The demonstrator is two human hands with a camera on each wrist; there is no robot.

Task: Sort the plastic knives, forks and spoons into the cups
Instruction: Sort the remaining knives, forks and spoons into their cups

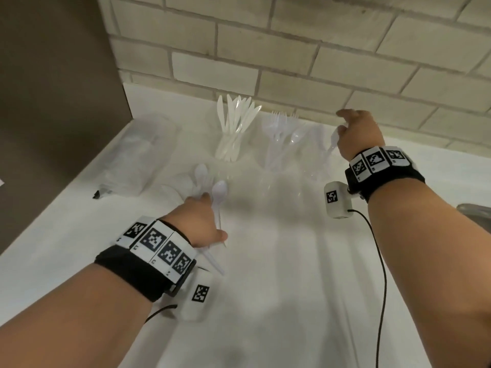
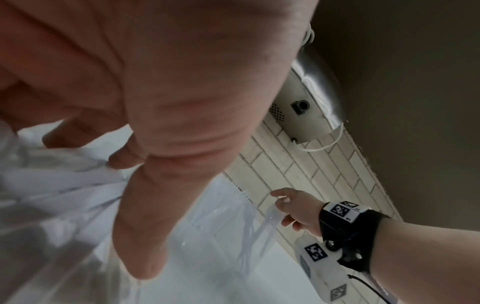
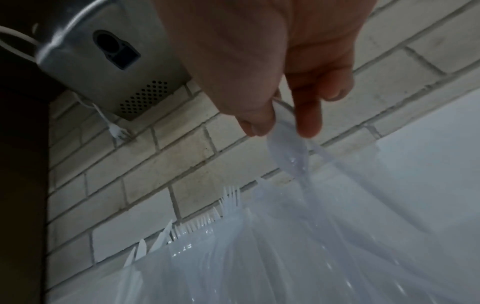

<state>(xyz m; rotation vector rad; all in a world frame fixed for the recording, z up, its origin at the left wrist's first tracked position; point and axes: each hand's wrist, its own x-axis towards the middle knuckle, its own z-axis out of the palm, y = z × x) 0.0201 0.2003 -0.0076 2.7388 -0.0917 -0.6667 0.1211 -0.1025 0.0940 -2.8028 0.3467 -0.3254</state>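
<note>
Head view bright, even; soft shadows on my counter (image 1: 265, 261). Wide-angle bends the wall (image 1: 292, 49). Wrist views dim, grainy; my palms blurred close up.

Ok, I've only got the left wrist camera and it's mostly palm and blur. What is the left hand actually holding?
Observer: The head view shows the left hand holding several spoons by their handles.
Operator: And the right hand?
Observer: In its wrist view, the right hand pinches a single spoon by the bowl.
Operator: What's sorted so far?
Observer: In the head view, knives and forks stand upright in separate bunches by the wall, knives on the left.
</note>
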